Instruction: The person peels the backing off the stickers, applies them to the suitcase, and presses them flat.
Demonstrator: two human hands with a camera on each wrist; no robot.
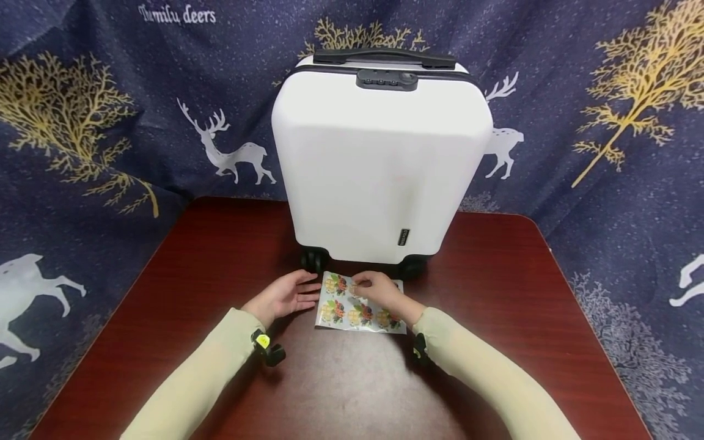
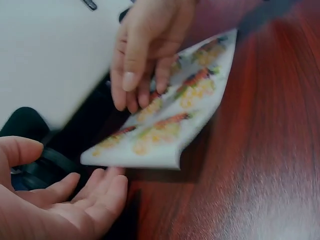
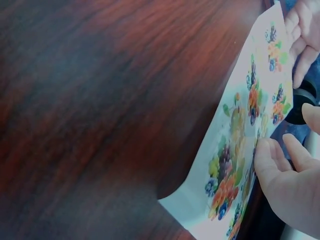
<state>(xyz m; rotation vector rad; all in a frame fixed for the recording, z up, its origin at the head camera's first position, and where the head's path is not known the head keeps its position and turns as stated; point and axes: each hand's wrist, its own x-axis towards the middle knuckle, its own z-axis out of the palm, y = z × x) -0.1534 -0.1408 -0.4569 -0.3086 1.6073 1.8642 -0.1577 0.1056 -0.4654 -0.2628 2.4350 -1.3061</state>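
Note:
A glossy white sheet of fruit stickers (image 1: pixel 360 316) lies on the table before a white suitcase (image 1: pixel 379 177). Over its upper part is my right hand (image 1: pixel 381 289), with fingers extended down and the fingertips at its surface; in the right wrist view the fingers (image 3: pixel 270 162) seem to touch the sheet (image 3: pixel 225 170) without pinching it. My left hand (image 1: pixel 286 296) is just beside the sheet's left edge, palm turned inward and fingers loosely spread, holding nothing. The left wrist view shows these fingers (image 2: pixel 107 192) close to a corner of the sheet (image 2: pixel 170 130); contact is unclear.
The suitcase stands upright on black wheels (image 1: pixel 313 258), close behind the sheet, with a black handle (image 1: pixel 385 57) and a combination lock (image 1: pixel 387 80) on top. A dark blue cloth (image 1: pixel 231 73) with deer and trees hangs behind the reddish-brown table (image 1: pixel 352 391).

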